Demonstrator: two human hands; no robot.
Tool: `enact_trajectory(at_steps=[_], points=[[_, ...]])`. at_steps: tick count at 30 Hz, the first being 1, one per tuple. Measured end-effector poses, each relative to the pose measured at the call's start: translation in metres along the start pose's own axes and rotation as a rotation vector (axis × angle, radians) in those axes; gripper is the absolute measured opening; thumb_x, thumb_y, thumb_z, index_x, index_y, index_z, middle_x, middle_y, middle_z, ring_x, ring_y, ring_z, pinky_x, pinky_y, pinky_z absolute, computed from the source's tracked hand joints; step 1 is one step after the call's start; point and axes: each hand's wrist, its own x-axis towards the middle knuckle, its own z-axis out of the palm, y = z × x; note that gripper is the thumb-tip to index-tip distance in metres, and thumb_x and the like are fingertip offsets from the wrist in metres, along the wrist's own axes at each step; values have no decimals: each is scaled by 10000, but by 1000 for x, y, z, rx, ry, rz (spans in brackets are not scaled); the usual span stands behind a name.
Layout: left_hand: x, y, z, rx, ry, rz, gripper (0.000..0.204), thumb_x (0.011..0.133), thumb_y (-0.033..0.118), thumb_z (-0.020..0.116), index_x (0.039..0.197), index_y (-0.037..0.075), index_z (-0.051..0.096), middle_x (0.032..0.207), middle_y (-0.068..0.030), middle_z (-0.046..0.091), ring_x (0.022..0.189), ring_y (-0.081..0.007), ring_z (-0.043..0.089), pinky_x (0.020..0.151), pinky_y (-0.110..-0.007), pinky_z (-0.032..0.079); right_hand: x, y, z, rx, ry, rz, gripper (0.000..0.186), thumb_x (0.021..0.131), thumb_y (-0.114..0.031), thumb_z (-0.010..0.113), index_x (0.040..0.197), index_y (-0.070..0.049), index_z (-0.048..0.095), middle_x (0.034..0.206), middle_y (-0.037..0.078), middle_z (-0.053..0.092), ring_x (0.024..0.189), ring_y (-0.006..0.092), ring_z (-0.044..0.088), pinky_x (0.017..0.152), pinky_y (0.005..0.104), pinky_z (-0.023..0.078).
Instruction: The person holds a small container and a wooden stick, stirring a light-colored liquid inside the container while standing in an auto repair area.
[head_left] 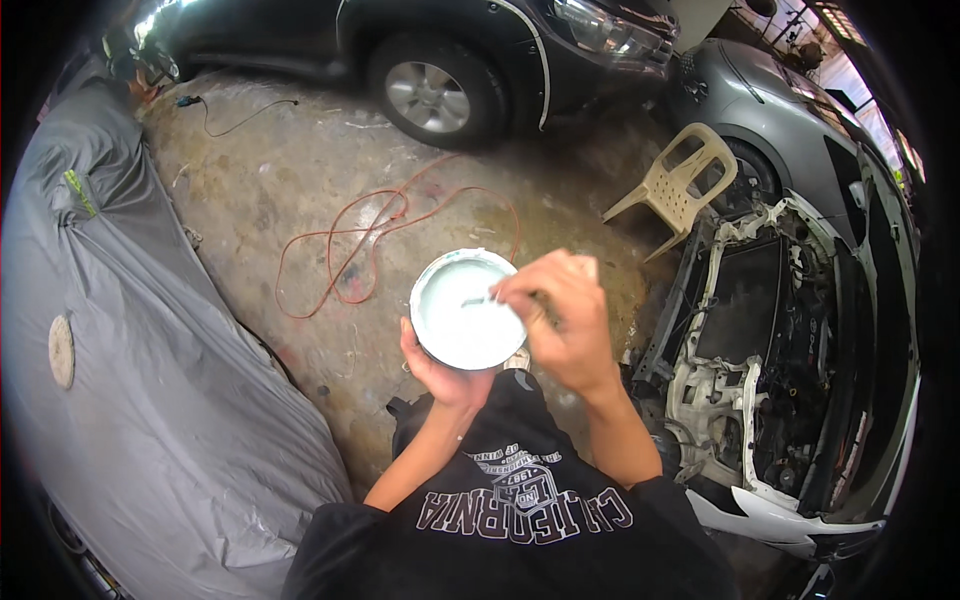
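A round can (417,312) of pale, whitish-green paint or filler (468,335) is in front of my chest, its open top facing up. My left hand (440,375) is wrapped round its lower left side and supports it from beneath. Above the can's right rim, my right hand (565,312) pinches a thin stick (474,301), whose far end reaches into the pale contents. Most of the stick is hidden by my fingers, and the hand is slightly blurred.
A thin red hose (335,250) lies looped on the stained concrete floor. To the left stands a grey-covered vehicle (180,370). A beige plastic chair (675,190) stands right, near a car with an exposed front end (740,330). A dark vehicle (440,85) is ahead.
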Motion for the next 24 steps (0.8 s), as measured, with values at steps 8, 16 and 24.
enact_trajectory(at_steps=[8,16,24], points=[[2,-1,-3,11,-43,21,683,988,588,319,1415,84,492,1384,-93,558,1269,-286,532,1063,-443,425,-7,-14,1,-40,-5,-6,48,817,-124,711,828,-104,669,760,26,648,705,224,579,744,358,344],[6,4,-2,35,-61,30,691,990,587,308,1415,72,487,1371,-102,565,1265,-288,536,1069,-450,421,-2,-20,2,3,-68,39,32,812,-73,683,817,-90,656,800,48,664,741,256,616,705,364,369],[8,4,-9,32,5,0,670,982,584,345,1419,97,486,1399,-88,546,1280,-282,518,1080,-438,406,5,-4,4,35,-177,64,42,820,-89,675,829,-87,634,796,56,639,763,259,603,727,361,361]])
